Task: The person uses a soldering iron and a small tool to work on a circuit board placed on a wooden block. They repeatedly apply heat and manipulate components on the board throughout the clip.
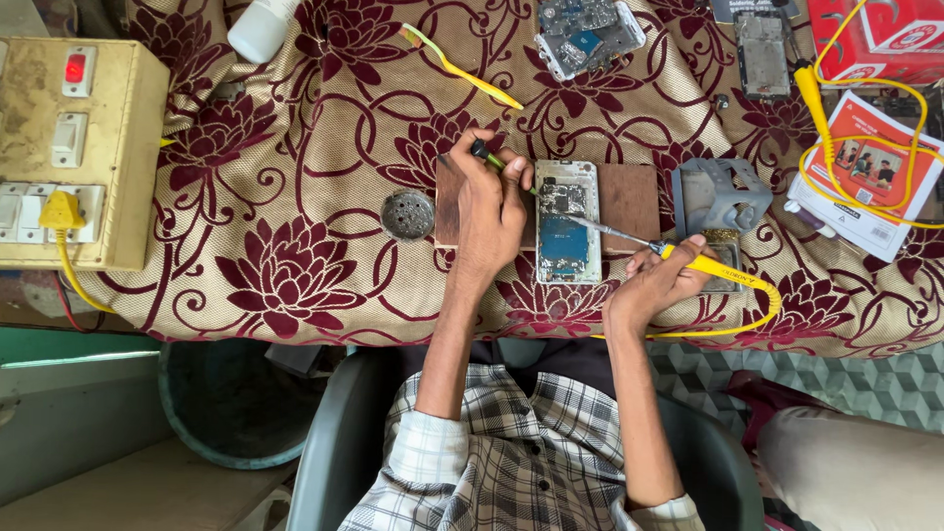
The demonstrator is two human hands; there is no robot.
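An opened phone (567, 222) with bare circuit board lies on a brown wooden board (629, 197) on the flowered cloth. My left hand (492, 202) rests on the board's left part and pinches a thin green-handled tool (489, 155), its tip toward the phone's upper edge. My right hand (657, 280) grips a yellow soldering iron (708, 265); its metal tip reaches up-left onto the middle of the phone. A yellow cord runs from the iron along the table's front edge.
A yellowish switch box (74, 147) with a yellow plug stands at the left. A round metal disc (407, 213), a grey metal stand (718, 195), a yellow toothbrush (462, 67), phone parts (588, 34) and red packaging (870, 162) lie around. Another person's leg (855, 462) is at lower right.
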